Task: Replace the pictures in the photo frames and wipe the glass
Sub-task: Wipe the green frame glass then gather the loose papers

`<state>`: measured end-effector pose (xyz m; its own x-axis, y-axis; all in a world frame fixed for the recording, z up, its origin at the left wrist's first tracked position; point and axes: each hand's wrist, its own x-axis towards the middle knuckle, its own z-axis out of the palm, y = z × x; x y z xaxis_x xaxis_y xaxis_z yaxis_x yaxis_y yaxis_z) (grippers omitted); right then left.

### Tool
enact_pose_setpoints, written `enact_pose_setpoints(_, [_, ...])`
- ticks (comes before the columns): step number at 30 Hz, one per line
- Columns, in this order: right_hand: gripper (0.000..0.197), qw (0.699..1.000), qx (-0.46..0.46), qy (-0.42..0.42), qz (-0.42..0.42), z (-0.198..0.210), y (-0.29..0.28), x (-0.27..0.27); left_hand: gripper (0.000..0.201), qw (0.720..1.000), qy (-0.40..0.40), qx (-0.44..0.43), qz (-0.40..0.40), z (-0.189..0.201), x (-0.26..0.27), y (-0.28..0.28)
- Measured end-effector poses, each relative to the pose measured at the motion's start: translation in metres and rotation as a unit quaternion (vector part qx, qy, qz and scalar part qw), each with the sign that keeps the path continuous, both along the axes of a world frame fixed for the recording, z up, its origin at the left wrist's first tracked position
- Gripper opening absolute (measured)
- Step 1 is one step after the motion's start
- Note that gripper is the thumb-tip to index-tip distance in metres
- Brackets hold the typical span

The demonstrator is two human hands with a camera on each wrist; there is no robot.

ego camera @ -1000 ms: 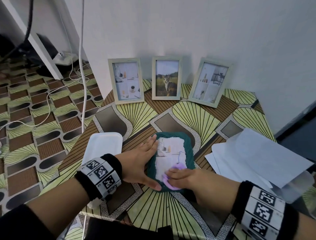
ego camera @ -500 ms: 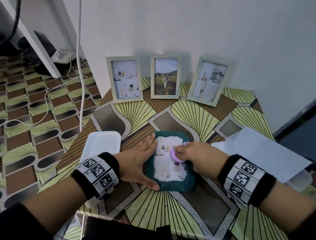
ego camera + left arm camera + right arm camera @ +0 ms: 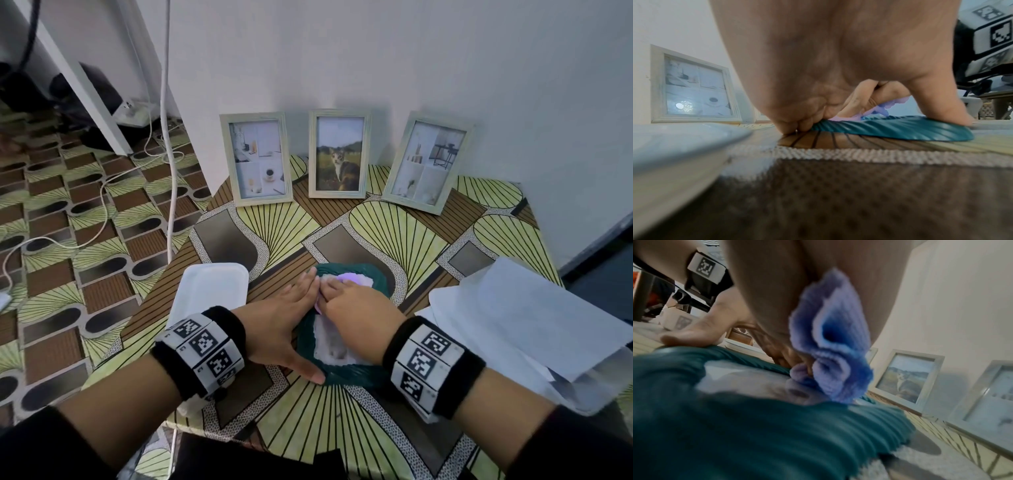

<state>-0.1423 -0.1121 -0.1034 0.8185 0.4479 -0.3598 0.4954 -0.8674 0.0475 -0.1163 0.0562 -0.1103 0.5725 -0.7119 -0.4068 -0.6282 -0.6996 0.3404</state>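
Only the right wrist view shows the purple cloth [image 3: 830, 344] bunched in the right hand [image 3: 356, 318]. The left hand [image 3: 277, 325], spread flat, steadies the teal frame [image 3: 342, 375] between both hands, long axis running away from the person.

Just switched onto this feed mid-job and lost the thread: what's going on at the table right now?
A person is wiping the glass of a teal frame lying flat on the patterned table. The left hand lies open along the frame's left edge, steadying it. The right hand holds a purple cloth in its grip and presses it on the far end of the glass. Three pale frames stand against the wall, pictures in them. White paper sheets lie to the right.
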Motion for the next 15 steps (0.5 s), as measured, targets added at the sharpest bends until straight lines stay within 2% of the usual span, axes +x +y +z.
enact_pose_setpoints(7, [0.054,0.999,0.038,0.001,0.022,0.004,0.002,-0.037,0.144,1.0,-0.001,0.005,0.0,-0.002,0.001,-0.001])
enact_pose_setpoints(15, [0.059,0.988,0.132,0.062,0.057,0.022,-0.027,-0.074,0.146,1.0,-0.004,0.028,-0.006,0.001,0.0,-0.001])
